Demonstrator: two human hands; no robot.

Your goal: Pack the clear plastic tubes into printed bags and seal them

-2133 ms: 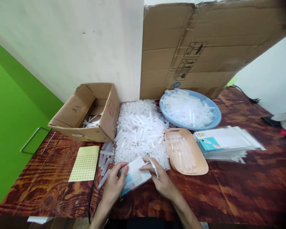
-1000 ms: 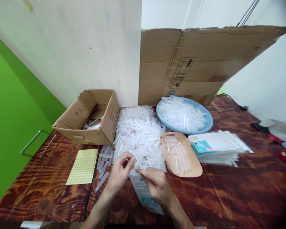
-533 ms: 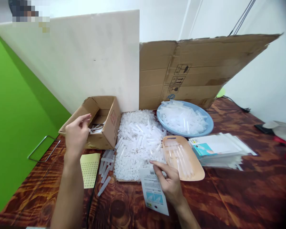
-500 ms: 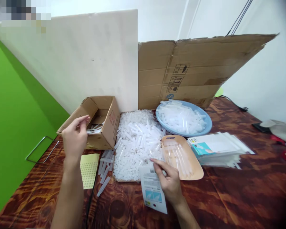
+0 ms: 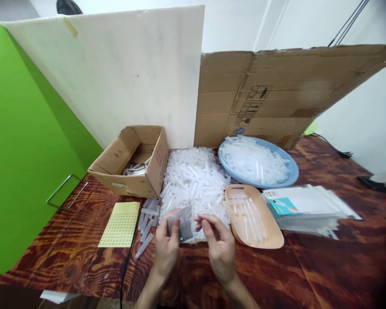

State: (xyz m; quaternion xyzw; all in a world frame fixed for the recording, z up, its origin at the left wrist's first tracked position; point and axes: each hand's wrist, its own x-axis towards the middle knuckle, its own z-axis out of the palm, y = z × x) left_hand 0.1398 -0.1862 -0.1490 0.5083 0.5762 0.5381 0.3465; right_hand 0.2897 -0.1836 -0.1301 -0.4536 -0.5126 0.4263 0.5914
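Observation:
My left hand (image 5: 167, 246) is closed on a clear packet with a printed card (image 5: 184, 219), thumb on the near face, packet held tilted. Just to its right, my right hand (image 5: 219, 249) has its fingers curled, the tips close to the packet's side edge. Whether something small is pinched there I cannot make out. Both hands are over the near edge of a shallow tray heaped with small translucent plastic pieces and tubes (image 5: 193, 184). On the right, a peach-coloured tray (image 5: 275, 238) carries a row of clear tubes.
A cardboard box (image 5: 156, 167) with white pieces inside stands left. A yellow sticker sheet (image 5: 119, 224) and loose tubes (image 5: 144, 245) lie nearby. A blue basin (image 5: 294, 171) full of tubes is behind the peach tray. Packaged bags (image 5: 312, 206) are stacked right. Cardboard (image 5: 225, 94) stands behind.
My left hand has come from beside the cardboard box to the middle and now holds the packet. My right hand no longer holds it hanging down. The view has shifted slightly.

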